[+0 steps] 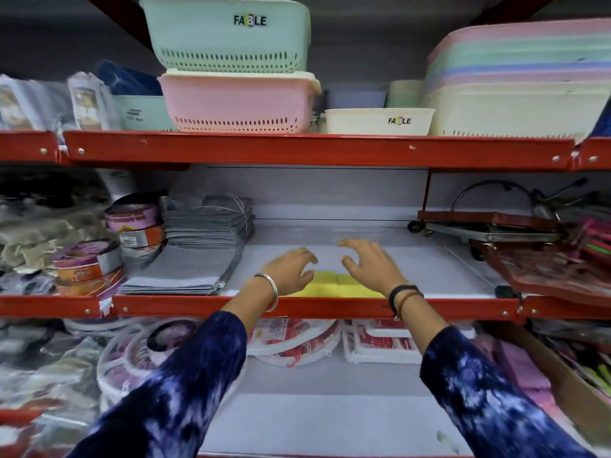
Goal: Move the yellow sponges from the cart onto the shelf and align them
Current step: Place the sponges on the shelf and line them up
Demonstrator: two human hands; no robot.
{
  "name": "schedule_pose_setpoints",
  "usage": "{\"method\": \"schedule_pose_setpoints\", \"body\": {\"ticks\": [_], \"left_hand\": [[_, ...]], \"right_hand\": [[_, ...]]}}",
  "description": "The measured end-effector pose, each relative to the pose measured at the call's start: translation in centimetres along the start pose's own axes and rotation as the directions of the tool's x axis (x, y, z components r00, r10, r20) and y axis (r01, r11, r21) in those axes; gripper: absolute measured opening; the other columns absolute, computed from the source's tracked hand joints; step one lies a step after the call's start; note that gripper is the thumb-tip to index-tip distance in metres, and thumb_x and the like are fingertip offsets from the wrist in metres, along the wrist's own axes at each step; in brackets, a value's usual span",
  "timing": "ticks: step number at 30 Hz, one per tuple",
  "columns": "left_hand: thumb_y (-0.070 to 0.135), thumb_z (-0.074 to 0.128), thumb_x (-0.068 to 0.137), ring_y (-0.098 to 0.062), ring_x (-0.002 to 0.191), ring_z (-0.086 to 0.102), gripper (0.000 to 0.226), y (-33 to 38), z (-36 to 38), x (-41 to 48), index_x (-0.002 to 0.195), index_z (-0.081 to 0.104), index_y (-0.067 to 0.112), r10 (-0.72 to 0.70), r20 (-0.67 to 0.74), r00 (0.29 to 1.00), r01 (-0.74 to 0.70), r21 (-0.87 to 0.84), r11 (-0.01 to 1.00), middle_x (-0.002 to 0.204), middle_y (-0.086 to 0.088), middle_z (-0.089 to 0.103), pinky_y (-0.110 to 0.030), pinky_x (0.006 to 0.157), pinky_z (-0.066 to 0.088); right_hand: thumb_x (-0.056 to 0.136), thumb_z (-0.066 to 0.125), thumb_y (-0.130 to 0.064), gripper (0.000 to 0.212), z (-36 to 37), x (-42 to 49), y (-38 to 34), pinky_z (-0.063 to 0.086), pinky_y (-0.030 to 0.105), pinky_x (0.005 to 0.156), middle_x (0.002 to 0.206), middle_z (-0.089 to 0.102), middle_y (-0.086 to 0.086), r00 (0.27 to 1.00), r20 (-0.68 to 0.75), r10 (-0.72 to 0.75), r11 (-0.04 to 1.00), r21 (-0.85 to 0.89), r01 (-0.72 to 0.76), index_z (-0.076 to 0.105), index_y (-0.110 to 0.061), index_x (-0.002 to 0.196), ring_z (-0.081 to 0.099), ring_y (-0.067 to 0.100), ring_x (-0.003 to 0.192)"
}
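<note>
Yellow sponges [334, 285] lie flat side by side near the front edge of the middle shelf [413, 269], partly hidden by my hands. My left hand [291, 271] hovers over their left end, fingers curled and apart, holding nothing. Over their right end my right hand [370, 264] is spread with bent fingers, also holding nothing. I cannot tell whether either hand touches the sponges. The cart is out of view.
Stacked grey cloths [195, 259] and round tins [132, 226] fill the shelf's left side. A red-brown rack and trays [515, 236] crowd the right. Plastic baskets [238, 104] sit on the shelf above; packaged white-and-red items [297, 338] lie below.
</note>
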State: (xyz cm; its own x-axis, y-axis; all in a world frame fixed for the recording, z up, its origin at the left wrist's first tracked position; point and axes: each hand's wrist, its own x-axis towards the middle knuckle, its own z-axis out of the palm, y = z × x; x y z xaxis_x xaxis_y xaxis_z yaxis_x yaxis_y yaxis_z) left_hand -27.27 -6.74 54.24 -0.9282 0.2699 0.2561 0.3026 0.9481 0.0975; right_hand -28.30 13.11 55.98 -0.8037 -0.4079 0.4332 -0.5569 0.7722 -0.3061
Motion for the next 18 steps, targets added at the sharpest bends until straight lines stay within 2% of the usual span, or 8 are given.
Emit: {"method": "schedule_pose_setpoints", "body": {"ticks": [4,5,8,10,16,18], "left_hand": [[0.029,0.047,0.098,-0.025,0.141,0.034,0.050,-0.1,3.2,1.2,0.144,0.039,0.012,-0.080,0.127,0.989,0.097,-0.133,0.986,0.153,-0.013,0.034,-0.035,0.117,0.026],[0.032,0.045,0.098,-0.025,0.144,0.029,0.052,-0.1,3.9,1.6,0.146,0.036,0.014,-0.098,0.156,0.983,0.122,-0.150,0.981,0.156,-0.011,0.030,-0.038,0.119,0.025],[0.048,0.042,0.095,-0.022,0.149,0.017,0.057,-0.5,5.5,2.4,0.147,0.029,0.030,-0.174,0.235,0.956,0.206,-0.119,0.971,0.160,0.004,0.020,-0.060,0.115,0.020],[0.052,0.042,0.094,-0.022,0.148,0.017,0.057,-0.7,5.6,2.8,0.146,0.029,0.035,-0.197,0.270,0.943,0.229,-0.092,0.969,0.160,0.009,0.020,-0.065,0.113,0.018],[0.047,0.052,0.091,-0.023,0.145,0.028,0.056,-1.2,5.2,3.2,0.143,0.039,0.031,-0.150,0.290,0.945,0.201,-0.152,0.968,0.158,0.003,0.028,-0.048,0.119,0.022],[0.046,0.053,0.091,-0.024,0.145,0.029,0.056,-1.1,5.1,3.2,0.143,0.041,0.030,-0.150,0.294,0.944,0.203,-0.158,0.966,0.157,0.002,0.029,-0.048,0.119,0.023]], "right_hand": [[0.093,0.051,-0.023,0.040,3.0,0.0,1.9,0.036,0.038,0.110,0.143,0.052,0.004,0.988,0.127,0.091,0.996,-0.031,-0.087,0.053,-0.018,0.132,0.049,0.025,0.130],[0.094,0.050,-0.024,0.041,3.7,0.3,2.6,0.034,0.039,0.110,0.144,0.051,0.003,0.977,0.174,0.124,0.991,-0.077,-0.112,0.051,-0.019,0.135,0.048,0.025,0.131],[0.094,0.045,-0.031,0.046,5.3,0.6,4.2,0.029,0.041,0.109,0.147,0.047,0.002,0.931,0.290,0.222,0.965,-0.199,-0.168,0.044,-0.024,0.140,0.045,0.024,0.134],[0.095,0.043,-0.036,0.047,5.5,0.7,4.9,0.027,0.043,0.110,0.150,0.043,-0.001,0.911,0.330,0.247,0.962,-0.198,-0.188,0.042,-0.026,0.140,0.041,0.024,0.136],[0.094,0.045,-0.041,0.047,5.3,1.1,5.4,0.033,0.043,0.112,0.150,0.043,-0.005,0.902,0.357,0.244,0.967,-0.164,-0.196,0.044,-0.028,0.139,0.039,0.026,0.137],[0.094,0.045,-0.042,0.047,5.4,1.1,5.5,0.033,0.042,0.111,0.149,0.044,-0.004,0.902,0.357,0.244,0.967,-0.158,-0.199,0.045,-0.029,0.139,0.040,0.026,0.136]]}}
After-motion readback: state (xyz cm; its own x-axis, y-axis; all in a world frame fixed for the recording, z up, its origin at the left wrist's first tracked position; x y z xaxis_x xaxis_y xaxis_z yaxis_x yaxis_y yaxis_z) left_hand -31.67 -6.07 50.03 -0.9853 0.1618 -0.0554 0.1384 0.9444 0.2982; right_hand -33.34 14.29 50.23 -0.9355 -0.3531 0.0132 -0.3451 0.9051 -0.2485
